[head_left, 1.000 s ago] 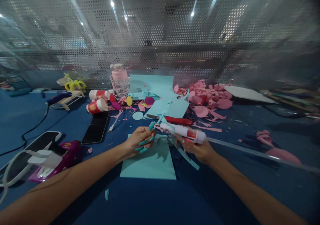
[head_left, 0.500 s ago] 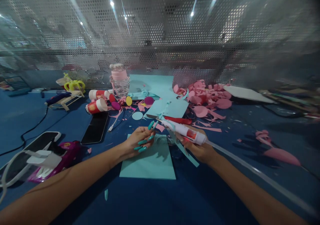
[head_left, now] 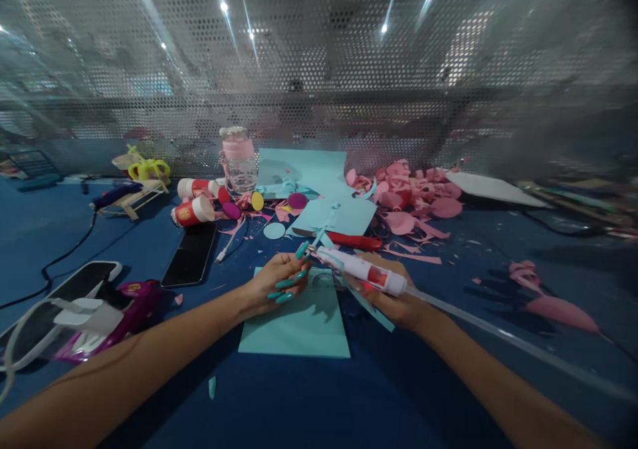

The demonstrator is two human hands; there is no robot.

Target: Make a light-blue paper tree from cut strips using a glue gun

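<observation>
nearest us, a teal paper sheet (head_left: 299, 326) lies flat on the blue worktop (head_left: 349, 396). over its far edge our left hand (head_left: 276, 281) pinches a thin teal paper strip (head_left: 315, 238), grip closed on it. just right, our right hand (head_left: 393, 296) wraps a glue tube (head_left: 361, 269), its long axis pointing left, nozzle touching the strip. red scissors (head_left: 355, 241) lie beyond.
</observation>
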